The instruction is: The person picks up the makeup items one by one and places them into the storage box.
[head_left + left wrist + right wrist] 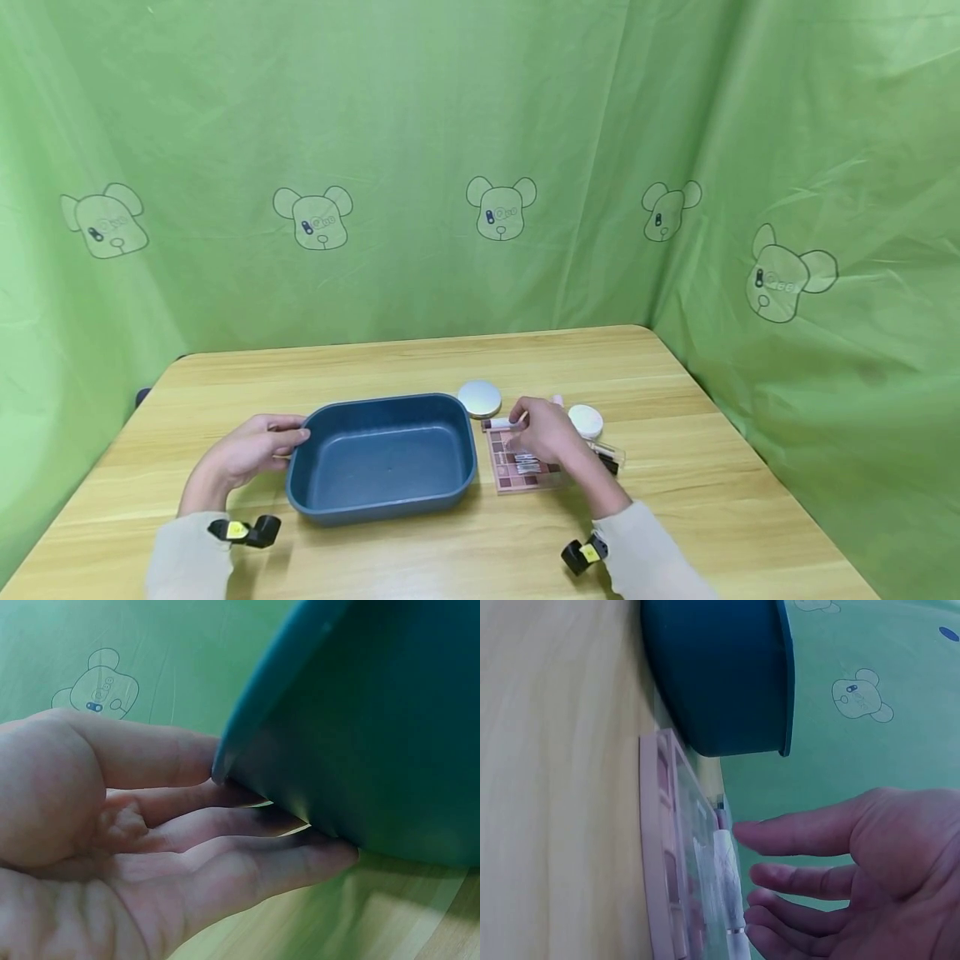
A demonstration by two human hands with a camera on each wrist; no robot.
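My left hand (pixel 251 454) holds the left rim of a deep blue plastic basin (pixel 382 502); the thumb is at the rim in the left wrist view and the fingers (pixel 247 874) lie against the outer wall. Over a pink eyeshadow palette (pixel 517 482) hovers my right hand (pixel 551 429), fingers loosely bent. A slim white tube with a dark end (pixel 498 424) lies along the palette's far edge, close to those fingertips. The right wrist view shows the tube (pixel 727 877) beside the thumb and fingers, with nothing between them. Part of the palette is hidden under the hand.
A silver round compact (pixel 480 398) sits behind the basin's right corner. Right of my right hand are a white round compact (pixel 586 422) and a clear-and-black tube (pixel 609 458); a small pink piece (pixel 557 400) shows behind it. Green curtains (pixel 420 275) surround the wooden table (pixel 675 500).
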